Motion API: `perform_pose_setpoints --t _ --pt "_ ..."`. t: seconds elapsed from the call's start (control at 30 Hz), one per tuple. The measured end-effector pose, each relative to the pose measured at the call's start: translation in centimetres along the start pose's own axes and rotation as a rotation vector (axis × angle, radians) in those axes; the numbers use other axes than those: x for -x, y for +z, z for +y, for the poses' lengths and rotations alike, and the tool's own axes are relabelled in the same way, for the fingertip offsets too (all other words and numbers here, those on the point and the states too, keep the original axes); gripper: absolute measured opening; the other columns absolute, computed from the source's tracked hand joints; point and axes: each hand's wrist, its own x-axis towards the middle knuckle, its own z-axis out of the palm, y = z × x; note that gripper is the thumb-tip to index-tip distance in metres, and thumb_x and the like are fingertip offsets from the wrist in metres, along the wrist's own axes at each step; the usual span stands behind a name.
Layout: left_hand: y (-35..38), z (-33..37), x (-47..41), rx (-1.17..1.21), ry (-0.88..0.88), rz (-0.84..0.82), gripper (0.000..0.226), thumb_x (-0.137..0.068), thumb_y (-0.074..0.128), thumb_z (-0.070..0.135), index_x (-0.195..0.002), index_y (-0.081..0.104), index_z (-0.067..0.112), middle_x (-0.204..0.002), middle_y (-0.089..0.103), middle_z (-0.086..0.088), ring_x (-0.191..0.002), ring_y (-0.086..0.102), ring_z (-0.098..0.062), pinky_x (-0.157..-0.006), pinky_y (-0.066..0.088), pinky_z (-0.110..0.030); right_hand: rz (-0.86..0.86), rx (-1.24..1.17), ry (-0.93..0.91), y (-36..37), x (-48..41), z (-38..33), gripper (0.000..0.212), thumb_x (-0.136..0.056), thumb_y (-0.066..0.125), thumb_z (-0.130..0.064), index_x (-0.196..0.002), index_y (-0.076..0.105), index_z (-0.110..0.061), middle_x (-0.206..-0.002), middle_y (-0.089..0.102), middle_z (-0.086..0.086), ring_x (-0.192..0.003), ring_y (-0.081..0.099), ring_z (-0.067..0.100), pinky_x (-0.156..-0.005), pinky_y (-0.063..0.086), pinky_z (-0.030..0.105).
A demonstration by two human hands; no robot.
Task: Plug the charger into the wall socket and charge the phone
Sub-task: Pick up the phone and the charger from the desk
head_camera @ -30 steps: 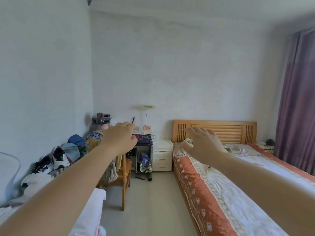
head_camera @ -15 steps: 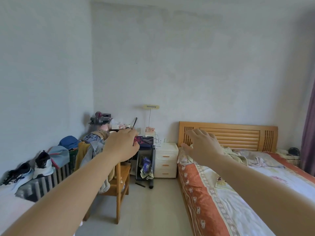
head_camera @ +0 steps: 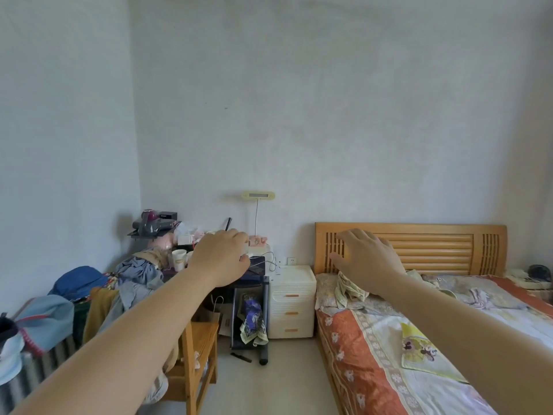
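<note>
Bedroom, wall socket (head_camera: 291,260) between outstretched hands

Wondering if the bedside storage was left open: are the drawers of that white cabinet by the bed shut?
Shut. All three drawer fronts of the white cabinet sit flush, with no gap showing around the orange handles.

Two bare forearms, no sleeves up to the frame's edge. No watch, bracelet or ring showing on left hand (head_camera: 220,259) or right hand (head_camera: 369,260). No gloves. Short nails, as far as visible.
</note>
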Motion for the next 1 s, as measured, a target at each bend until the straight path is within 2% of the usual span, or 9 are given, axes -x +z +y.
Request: perform_pose_setpoints --t 0.2,0.37,0.77,1.0 --pt "6.4 -2.3 -6.8 0.03 -0.02 -0.025 0.039 -0.092 0.046 0.033 -0.127 0.053 0.017 -0.122 0.062 -0.002 -0.107 0.057 -0.022 -0.084 0.048 -0.038 -0.026 0.019 0.016 5.8 -7.4 1.7 0.055 -0.091 0.04 -0.051 -0.138 0.042 -0.023 -0.143 0.047 -0.002 -0.132 0.041 0.021 -0.106 0.031 0.041" --pt "12.3 -4.2 -12.1 0.024 -0.024 -0.03 0.042 -0.092 0.045 0.038 -0.128 0.053 0.018 -0.12 0.063 -0.001 -0.105 0.057 -0.021 -0.076 0.045 -0.034 -0.042 0.004 -0.007 10.7 -14.1 3.3 0.053 -0.093 0.04 -0.05 -0.138 0.043 -0.022 -0.142 0.048 -0.001 -0.131 0.042 0.021 -0.106 0.031 0.04" --pt "24.8 -7.1 -29.6 0.02 -0.111 -0.076 0.039 -0.093 0.044 0.035 -0.127 0.053 0.019 -0.127 0.061 0.0 -0.112 0.055 -0.023 -0.086 0.047 -0.038 -0.074 -0.013 -0.067 23.0 -33.4 9.4 0.053 -0.092 0.039 -0.05 -0.138 0.041 -0.024 -0.142 0.048 -0.002 -0.131 0.042 0.021 -0.105 0.03 0.039" --pt "31.8 -9.7 -36.3 0.02 -0.166 -0.107 0.037 -0.093 0.043 0.032 -0.126 0.054 0.019 -0.124 0.06 -0.002 -0.109 0.055 -0.023 -0.079 0.047 -0.036 -0.102 -0.078 -0.089 30.3 -42.3 10.9 0.052 -0.091 0.042 -0.049 -0.137 0.043 -0.023 -0.141 0.049 -0.003 -0.132 0.042 0.021 -0.105 0.031 0.04"
